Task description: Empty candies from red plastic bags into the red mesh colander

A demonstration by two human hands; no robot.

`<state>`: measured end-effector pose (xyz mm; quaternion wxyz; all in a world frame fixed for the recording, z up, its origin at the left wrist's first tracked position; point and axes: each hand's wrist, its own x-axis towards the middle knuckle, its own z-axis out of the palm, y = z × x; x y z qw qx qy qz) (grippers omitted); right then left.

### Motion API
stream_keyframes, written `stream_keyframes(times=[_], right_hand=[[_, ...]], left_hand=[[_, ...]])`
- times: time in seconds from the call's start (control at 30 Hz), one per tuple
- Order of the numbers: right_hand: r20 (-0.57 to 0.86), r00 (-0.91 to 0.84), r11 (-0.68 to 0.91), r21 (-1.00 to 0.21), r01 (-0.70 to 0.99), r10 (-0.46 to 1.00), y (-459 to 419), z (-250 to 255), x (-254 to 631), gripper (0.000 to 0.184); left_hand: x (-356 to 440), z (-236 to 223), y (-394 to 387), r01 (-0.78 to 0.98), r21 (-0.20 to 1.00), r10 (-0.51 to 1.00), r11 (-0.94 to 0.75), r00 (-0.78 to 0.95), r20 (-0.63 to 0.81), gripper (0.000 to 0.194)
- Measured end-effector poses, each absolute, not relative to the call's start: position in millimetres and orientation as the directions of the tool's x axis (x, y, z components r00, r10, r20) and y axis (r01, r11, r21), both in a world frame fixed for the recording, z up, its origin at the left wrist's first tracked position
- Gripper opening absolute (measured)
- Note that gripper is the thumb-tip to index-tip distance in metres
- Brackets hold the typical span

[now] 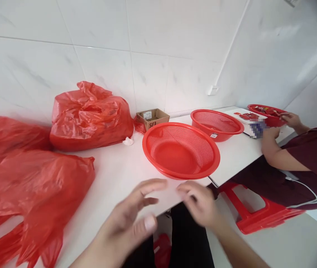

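My left hand (134, 216) hovers over the front edge of the white table (111, 175), its fingers and thumb spread apart with nothing between them. To its right, my right hand (199, 203) is raised with loosely bent fingers, slightly blurred; no object shows in it. The two hands do not touch each other. Just beyond them stands a round red plastic colander (175, 154) with perforated sides, nearest to both hands and apart from them. Behind it to the right is a second red colander (217, 124) with a small white label.
Red plastic bags (91, 115) fill the table's left side, one bag (35, 178) near the front. A small cardboard box (153, 118) stands by the wall. At right, a person's hand (291, 120) reaches into a filled red basket (267, 108). A red stool (253, 210) is below.
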<state>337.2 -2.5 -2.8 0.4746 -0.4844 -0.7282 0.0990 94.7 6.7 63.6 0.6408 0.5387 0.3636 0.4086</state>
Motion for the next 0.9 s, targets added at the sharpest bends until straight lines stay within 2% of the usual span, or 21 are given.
stream_keyframes(times=[0.1, 0.17, 0.27, 0.33, 0.4, 0.53, 0.6, 0.73, 0.9], right_hand=[[0.652, 0.302, 0.306, -0.65, 0.696, 0.696, 30, 41, 426, 0.027], [0.619, 0.43, 0.143, -0.662, 0.735, 0.657, 70, 54, 489, 0.037], [0.387, 0.6, -0.302, -0.601, 0.74, 0.7, 131, 45, 561, 0.07], [0.273, 0.705, -0.479, -0.573, 0.666, 0.654, 158, 25, 589, 0.081], [0.26, 0.732, -0.506, -0.578, 0.64, 0.629, 174, 5, 602, 0.076], [0.349, 0.713, -0.42, -0.621, 0.662, 0.608, 180, -14, 612, 0.047], [0.41, 0.703, -0.37, -0.636, 0.677, 0.581, 176, -11, 617, 0.039], [0.522, 0.673, -0.285, -0.637, 0.716, 0.524, 152, 9, 628, 0.037], [0.726, 0.591, -0.167, -0.573, 0.802, 0.35, 104, 55, 634, 0.032]], left_hand=[[103, 53, 39, -0.128, 0.979, 0.96, 0.157, 0.255, -0.12, 0.036], [107, 44, 51, -0.164, 0.958, 0.961, 0.233, 0.192, -0.201, 0.044], [117, 31, 60, -0.186, 0.933, 0.94, 0.309, 0.209, -0.27, 0.056], [125, 24, 64, -0.189, 0.917, 0.925, 0.352, 0.221, -0.31, 0.061], [134, 18, 69, -0.203, 0.893, 0.904, 0.402, 0.243, -0.351, 0.065], [147, 13, 77, -0.252, 0.845, 0.865, 0.472, 0.319, -0.388, 0.07], [153, 14, 80, -0.264, 0.833, 0.853, 0.487, 0.348, -0.388, 0.075], [174, 15, 91, -0.251, 0.829, 0.825, 0.499, 0.429, -0.367, 0.077], [226, 3, 130, -0.218, 0.895, 0.824, 0.389, 0.516, -0.233, 0.081]])
